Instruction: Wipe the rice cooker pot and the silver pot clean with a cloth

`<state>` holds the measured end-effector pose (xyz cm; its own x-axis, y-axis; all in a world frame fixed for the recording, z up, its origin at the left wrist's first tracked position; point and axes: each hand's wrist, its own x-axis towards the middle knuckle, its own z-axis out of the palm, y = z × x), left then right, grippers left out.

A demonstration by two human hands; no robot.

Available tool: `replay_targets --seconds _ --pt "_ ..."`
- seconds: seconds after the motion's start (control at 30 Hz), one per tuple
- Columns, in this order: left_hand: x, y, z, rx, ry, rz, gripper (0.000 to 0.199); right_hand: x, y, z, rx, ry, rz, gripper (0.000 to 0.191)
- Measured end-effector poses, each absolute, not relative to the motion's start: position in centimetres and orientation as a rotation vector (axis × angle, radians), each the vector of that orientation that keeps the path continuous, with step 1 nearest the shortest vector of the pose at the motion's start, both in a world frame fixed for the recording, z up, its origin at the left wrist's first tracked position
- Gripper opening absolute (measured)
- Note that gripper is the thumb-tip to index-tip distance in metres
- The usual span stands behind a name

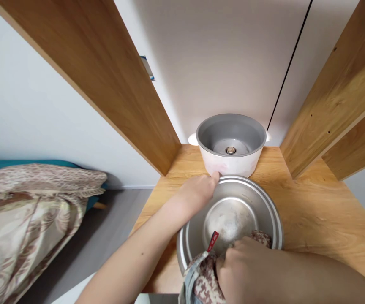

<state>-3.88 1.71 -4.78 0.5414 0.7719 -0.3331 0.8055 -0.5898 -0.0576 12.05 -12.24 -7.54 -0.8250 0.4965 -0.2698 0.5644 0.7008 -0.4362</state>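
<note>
A round silver metal basin (266,202) rests on the wooden surface, its inside facing up. At its upper left rim is my left hand (201,188), with the fingers closed on the edge. My right hand (241,264) is closed around a patterned brown and white cloth (205,280) with a grey-blue edge and a red tag (213,240). The cloth lies over the lower part of the basin, bunched against the metal. Just behind the basin stands a white pot (230,164) with a grey inside and white side handles.
Wooden posts rise at the left (106,84) and right (331,93) of the wooden surface (315,211). A pale panel (220,55) stands behind the pot. A cloth-covered teal seat (36,164) is on the far left above a grey floor (119,215).
</note>
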Motion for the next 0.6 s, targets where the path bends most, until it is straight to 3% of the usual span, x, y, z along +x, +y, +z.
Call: replay_targets --seconds 0.6 --pt "-3.7 1.5 -4.4 2.649 1.382 -0.497 0.037 12.0 -13.2 -9.4 0.878 2.856 -0.661 0.024"
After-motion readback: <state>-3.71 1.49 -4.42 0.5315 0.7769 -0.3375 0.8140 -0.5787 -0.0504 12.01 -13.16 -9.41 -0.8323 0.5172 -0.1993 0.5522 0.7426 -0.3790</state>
